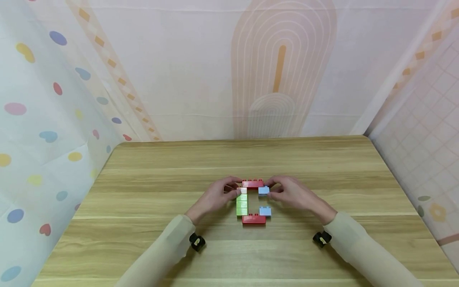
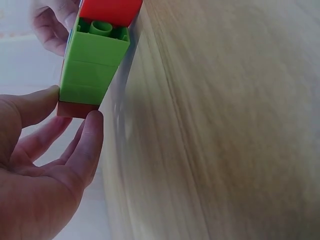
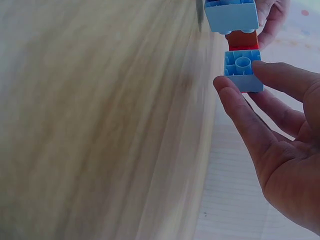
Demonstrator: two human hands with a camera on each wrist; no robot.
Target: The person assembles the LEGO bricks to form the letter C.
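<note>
On the wooden table, toy building bricks form a ring with a gap on its right side. My left hand (image 1: 218, 195) pinches the far end of the left column, where an orange brick (image 2: 77, 109) borders several green bricks (image 1: 242, 205). My right hand (image 1: 295, 194) holds a light blue brick (image 1: 263, 191) between thumb and fingers at the far right corner; its hollow underside shows in the right wrist view. A second light blue brick (image 1: 265, 211) sits nearer me. Long red bricks form the far side (image 1: 252, 183) and the near side (image 1: 254, 219).
The wooden table (image 1: 143, 223) runs back to a patterned cloth wall (image 1: 179, 71). More cloth hangs along the left and right sides. A small black device is strapped to each wrist, close over the tabletop.
</note>
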